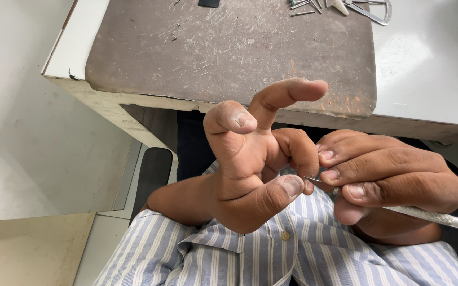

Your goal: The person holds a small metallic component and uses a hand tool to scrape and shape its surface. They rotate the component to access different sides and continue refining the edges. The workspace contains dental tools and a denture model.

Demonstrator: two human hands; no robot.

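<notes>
My left hand [250, 164] is raised palm-up in front of my chest, with its index finger stretched out and the other fingers curled. My right hand [393, 180] grips a thin metal craft knife [441, 218] like a pen. The knife's small pointed blade [312, 180] touches the tip of my left thumb. The knurled silver handle sticks out to the right past my fingers. Both hands hover above my blue and white striped shirt [292, 249], just below the table's front edge.
A white table [430, 63] carries a scratched brown cutting mat [229, 47]. Several small metal tools and a metal protractor [372, 11] lie at its far edge. A dark chair part [152, 169] and pale floor show on the left.
</notes>
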